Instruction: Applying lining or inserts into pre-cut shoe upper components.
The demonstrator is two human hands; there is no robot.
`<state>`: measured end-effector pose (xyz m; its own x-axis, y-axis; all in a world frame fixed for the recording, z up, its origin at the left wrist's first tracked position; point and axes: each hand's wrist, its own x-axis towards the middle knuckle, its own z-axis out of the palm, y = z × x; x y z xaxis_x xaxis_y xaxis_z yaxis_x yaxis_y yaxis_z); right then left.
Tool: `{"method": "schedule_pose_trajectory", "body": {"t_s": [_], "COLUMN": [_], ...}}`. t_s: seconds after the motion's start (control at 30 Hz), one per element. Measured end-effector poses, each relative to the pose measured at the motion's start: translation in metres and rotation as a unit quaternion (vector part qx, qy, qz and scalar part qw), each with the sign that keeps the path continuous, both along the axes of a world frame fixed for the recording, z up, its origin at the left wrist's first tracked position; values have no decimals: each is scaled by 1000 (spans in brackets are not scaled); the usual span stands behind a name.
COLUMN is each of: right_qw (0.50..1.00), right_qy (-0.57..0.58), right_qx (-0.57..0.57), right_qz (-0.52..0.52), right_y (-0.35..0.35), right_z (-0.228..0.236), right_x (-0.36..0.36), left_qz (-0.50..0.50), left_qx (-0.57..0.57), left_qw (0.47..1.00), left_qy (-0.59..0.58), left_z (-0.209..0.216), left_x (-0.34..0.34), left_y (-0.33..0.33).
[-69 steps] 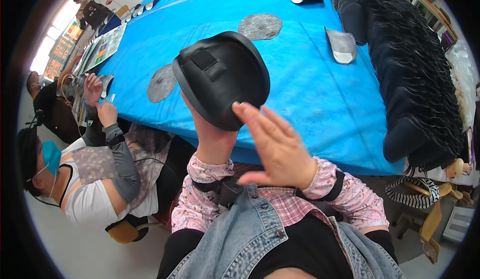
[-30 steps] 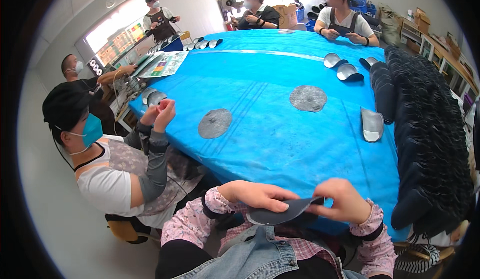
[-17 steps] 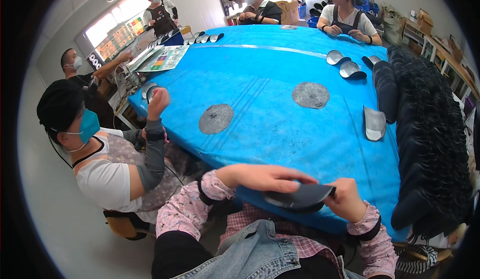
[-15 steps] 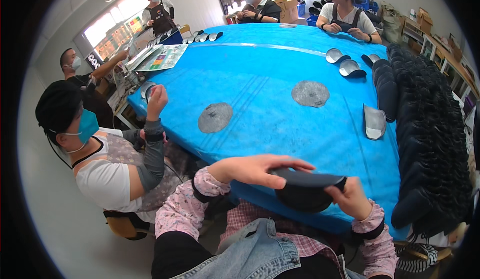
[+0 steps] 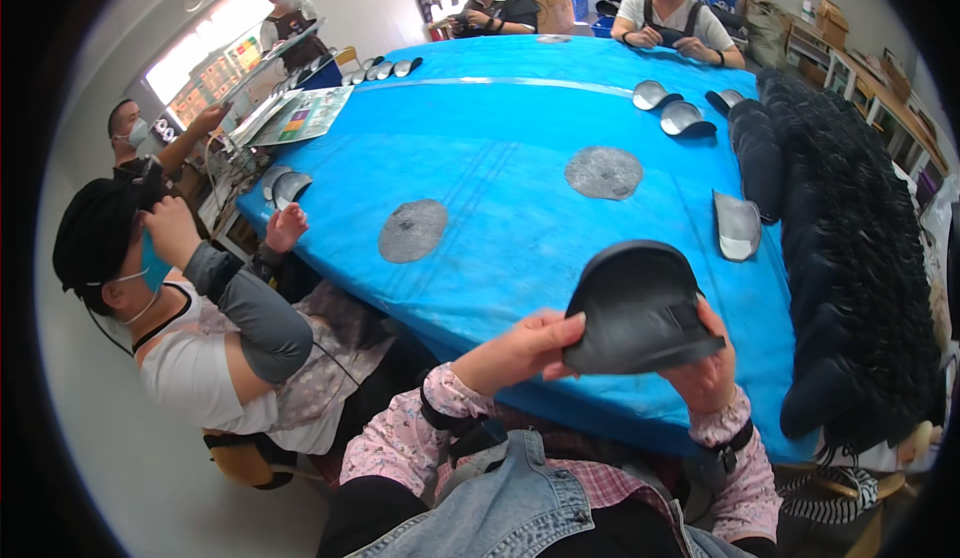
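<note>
A black, curved piece shaped like a cap brim (image 5: 635,303) is raised above the near edge of the blue-covered table (image 5: 480,268). My left hand (image 5: 525,348) is closed on its left edge, thumb on the near face. On the other side, my right hand (image 5: 710,363) grips the right edge, its fingers partly hidden behind the piece. The piece's hollow, dark side shows, with a small raised strip near its right part. Two grey round patches, a nearer one (image 5: 413,230) and a farther one (image 5: 604,173), lie on the cover beyond my hands.
A long stack of black curved pieces (image 5: 850,258) lines the right side. Several silver-lined pieces (image 5: 738,226) lie beside it. A co-worker (image 5: 220,328) sits close on my left; others are around the far side. Printed sheets (image 5: 300,116) lie at the far left.
The black piece has been tipped up, so its hollow side now shows. My left hand has shifted from its top to its left edge. The co-worker at left has raised a hand to the mask.
</note>
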<state>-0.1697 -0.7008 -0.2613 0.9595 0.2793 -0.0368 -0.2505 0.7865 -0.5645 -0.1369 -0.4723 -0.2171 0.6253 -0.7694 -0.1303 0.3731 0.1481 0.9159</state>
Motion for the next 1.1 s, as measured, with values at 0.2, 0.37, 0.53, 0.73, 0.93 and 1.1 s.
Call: {"method": "schedule_pose_trajectory", "body": {"t_s": [0.2, 0.37, 0.53, 0.73, 0.93, 1.1], "right_qw": [996, 930, 904, 785, 638, 808], "right_qy": [-74, -234, -220, -281, -366, -264], "right_qx": [-41, -279, -289, -501, -633, -527], "right_qz": [-22, -40, -225, -233, -243, -20], "right_y": [7, 37, 35, 27, 30, 29], "right_z": [9, -17, -25, -29, -34, -14], "right_x": [51, 52, 58, 50, 45, 38], "left_qz": [260, 292, 267, 332, 137, 179], "left_qx": [103, 166, 136, 74, 286, 239], "left_qw": [943, 905, 915, 898, 817, 837], "left_qy": [-183, -262, -272, -280, -481, -458], "left_z": [-13, -46, -37, -23, 6, 2], "left_x": [23, 25, 34, 52, 47, 49], "left_y": [-22, -46, -28, -8, 10, 18]}}
